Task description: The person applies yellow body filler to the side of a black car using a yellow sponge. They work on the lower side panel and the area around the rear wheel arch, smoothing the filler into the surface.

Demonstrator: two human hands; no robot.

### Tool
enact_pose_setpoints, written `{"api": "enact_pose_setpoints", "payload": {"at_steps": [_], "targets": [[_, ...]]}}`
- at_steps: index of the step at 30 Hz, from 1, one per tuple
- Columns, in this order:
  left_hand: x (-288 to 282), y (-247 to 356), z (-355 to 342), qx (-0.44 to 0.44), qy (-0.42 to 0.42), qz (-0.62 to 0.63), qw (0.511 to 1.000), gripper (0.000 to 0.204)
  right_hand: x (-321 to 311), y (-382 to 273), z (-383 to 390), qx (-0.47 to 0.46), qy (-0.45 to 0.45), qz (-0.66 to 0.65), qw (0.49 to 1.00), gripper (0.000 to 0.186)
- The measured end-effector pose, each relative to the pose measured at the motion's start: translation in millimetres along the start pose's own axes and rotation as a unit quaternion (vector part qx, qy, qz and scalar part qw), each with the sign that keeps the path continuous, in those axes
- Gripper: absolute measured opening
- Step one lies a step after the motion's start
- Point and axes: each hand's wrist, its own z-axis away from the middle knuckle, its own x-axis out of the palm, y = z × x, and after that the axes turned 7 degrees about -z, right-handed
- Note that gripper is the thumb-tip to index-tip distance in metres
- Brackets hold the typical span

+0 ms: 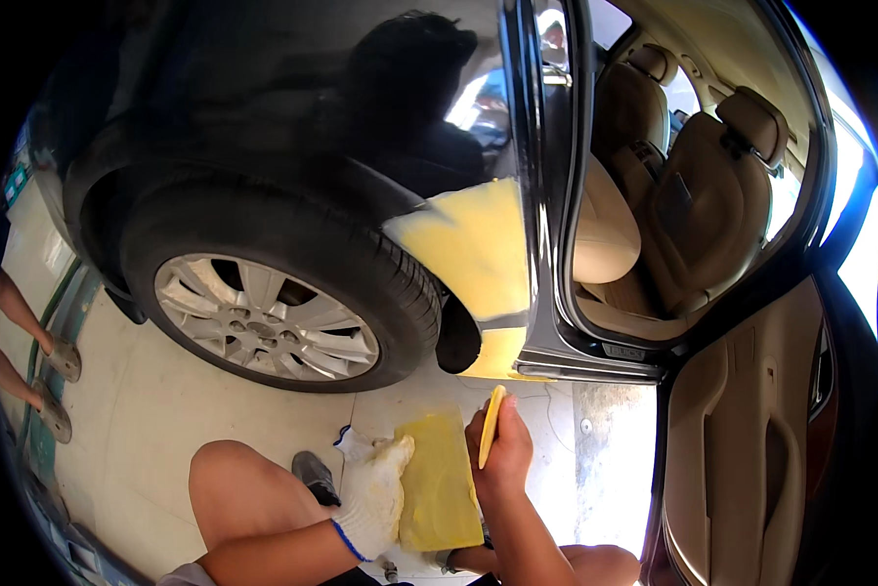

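Note:
My left hand, in a white knit glove with a blue cuff edge, grips the left side of a flat rectangular board smeared with yellow filler. Another bit of white knit with blue edging sticks out beyond the gloved fingers. Bare, my right hand is closed around a thin yellow spreader, held upright just right of the board. Both hands are below the car's rear quarter panel, apart from it. Yellow filler covers the panel between wheel arch and door opening, with a grey band across its lower part.
The rear wheel stands left of the filled panel. On the right, the rear door hangs wide open, showing beige seats. At the far left, another person's feet in slip-on shoes stand on the pale floor.

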Motion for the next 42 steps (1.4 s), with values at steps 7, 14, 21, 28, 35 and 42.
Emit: {"api": "enact_pose_setpoints", "payload": {"at_steps": [7, 14, 21, 28, 35, 42], "targets": [[0.4, 11.7, -3.8, -0.035, 0.044, 0.005, 0.998, 0.04, -15.5, 28.1, 18.9, -0.039, -0.053, 0.139, 0.988, 0.041], [12.5, 41.5, -5.4, -0.048, -0.015, 0.061, 0.997, 0.042, -74.6, 29.4, 40.1, -0.173, -0.009, 0.297, 0.939, 0.016], [-8.6, 28.3, -11.3, -0.026, 0.005, -0.023, 0.999, 0.049, -64.6, 16.7, 54.5, -0.339, -0.112, 0.371, 0.858, 0.013], [-31.5, 40.4, 18.8, -0.033, 0.017, -0.091, 0.995, 0.059, -101.2, 58.5, 111.6, -0.204, 0.028, 0.415, 0.886, 0.019], [-44.4, 33.4, 54.7, -0.002, -0.049, -0.14, 0.989, 0.038, -113.8, 99.1, 166.3, -0.095, 0.145, 0.217, 0.961, 0.024], [-24.1, 40.3, 83.0, 0.03, -0.103, -0.263, 0.959, 0.027, -121.9, 56.1, 264.1, -0.067, 0.164, -0.013, 0.984, 0.023]]}}
